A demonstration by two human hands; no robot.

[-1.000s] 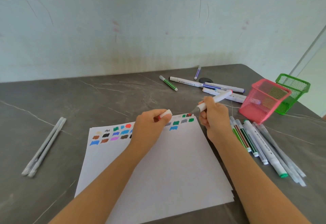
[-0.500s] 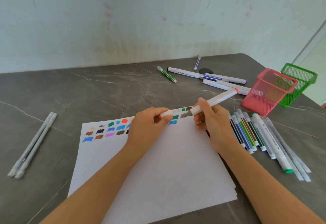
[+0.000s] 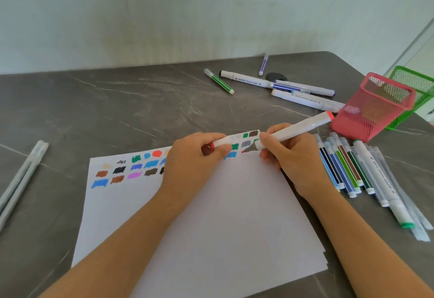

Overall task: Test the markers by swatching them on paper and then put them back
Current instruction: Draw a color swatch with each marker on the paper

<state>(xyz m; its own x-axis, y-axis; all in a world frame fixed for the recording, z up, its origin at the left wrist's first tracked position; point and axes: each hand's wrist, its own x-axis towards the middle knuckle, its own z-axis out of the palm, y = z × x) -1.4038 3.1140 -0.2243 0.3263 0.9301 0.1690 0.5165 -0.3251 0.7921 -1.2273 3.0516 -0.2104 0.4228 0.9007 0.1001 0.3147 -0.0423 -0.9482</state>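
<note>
A white sheet of paper (image 3: 211, 215) lies on the grey table (image 3: 117, 109), with rows of colour swatches (image 3: 131, 168) along its far edge. My right hand (image 3: 291, 156) grips a white marker (image 3: 298, 127) with an orange-red end; its grey tip touches the paper near the swatches at the top right. My left hand (image 3: 195, 156) rests on the paper and pinches the marker's white cap (image 3: 219, 143), which has a red end. A row of several markers (image 3: 357, 170) lies right of the paper.
Several more markers (image 3: 281, 86) are scattered at the back of the table. A pink mesh holder (image 3: 373, 107) and a green mesh holder (image 3: 413, 91) stand at the right. Two pale pens (image 3: 21, 180) lie at the left edge. A wall rises behind the table.
My right hand has lowered the marker from above the paper until its tip meets the sheet near the top right swatches. My left hand holds the cap in the same place.
</note>
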